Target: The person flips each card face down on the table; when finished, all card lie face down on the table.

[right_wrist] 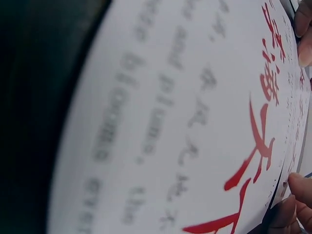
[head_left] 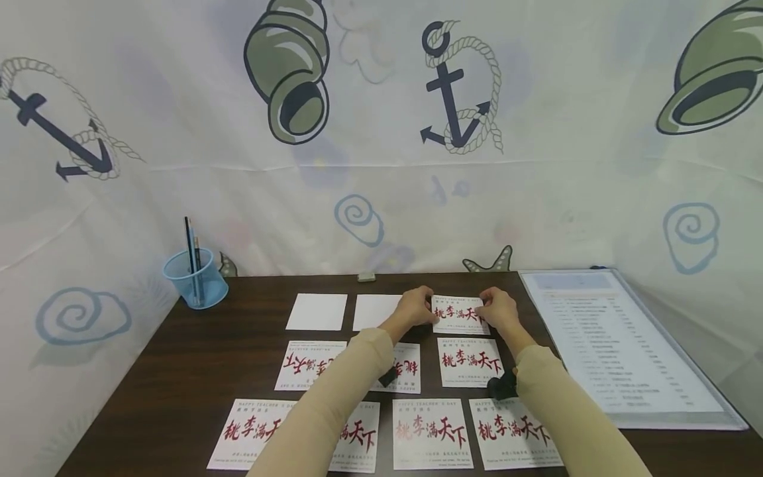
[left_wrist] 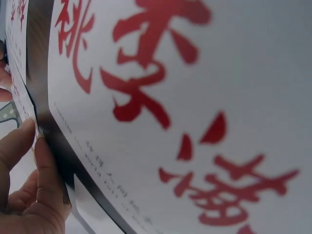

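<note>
Between left hand (head_left: 414,309) and right hand (head_left: 502,311), both pinching it, a card (head_left: 456,322) shows 桃李满天; another card (head_left: 467,362) below reads 桃李满天下.

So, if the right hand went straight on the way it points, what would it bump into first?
Past the card that the right hand holds, probably the cloth behind the table, near the printed starfish; depth is hard to judge.

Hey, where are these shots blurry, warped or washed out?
Head: held card reads clearly; left characters on third front-row card look washed out. Left wrist: red print on near card looks soft. Right wrist: small lettering on closest card is blurred, the card's edge bowed.
</note>
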### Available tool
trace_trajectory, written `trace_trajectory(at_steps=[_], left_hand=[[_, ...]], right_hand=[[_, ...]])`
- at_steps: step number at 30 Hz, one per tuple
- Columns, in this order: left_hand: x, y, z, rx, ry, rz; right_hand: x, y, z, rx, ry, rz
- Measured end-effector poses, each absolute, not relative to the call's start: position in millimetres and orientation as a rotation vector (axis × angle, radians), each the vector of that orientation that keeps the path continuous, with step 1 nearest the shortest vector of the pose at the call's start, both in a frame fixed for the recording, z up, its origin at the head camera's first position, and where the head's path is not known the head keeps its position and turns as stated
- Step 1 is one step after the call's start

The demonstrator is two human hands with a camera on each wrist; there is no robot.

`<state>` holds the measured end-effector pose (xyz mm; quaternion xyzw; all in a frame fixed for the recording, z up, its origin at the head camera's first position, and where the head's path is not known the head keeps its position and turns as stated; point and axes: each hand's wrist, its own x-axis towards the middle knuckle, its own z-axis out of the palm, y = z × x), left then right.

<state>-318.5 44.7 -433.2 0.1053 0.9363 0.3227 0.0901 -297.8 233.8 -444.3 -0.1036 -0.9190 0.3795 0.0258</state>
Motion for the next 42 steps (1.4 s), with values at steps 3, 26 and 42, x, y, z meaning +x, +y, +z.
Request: trace_trajectory(at_steps=[3,26,42], left_hand=[[-318,45,-433,0.308,2.781,0.983],[-314,38,-431,0.299,2.706,1.469],[-323,11,-420,0.159,2.253,1.942]], right_hand=[[-298,235,-444,-0.315,-2.82,1.235],[-305,239,-453,-0.307,-2.382,1.715],[-294,209,-439,-0.318,-2.26,1.725]])
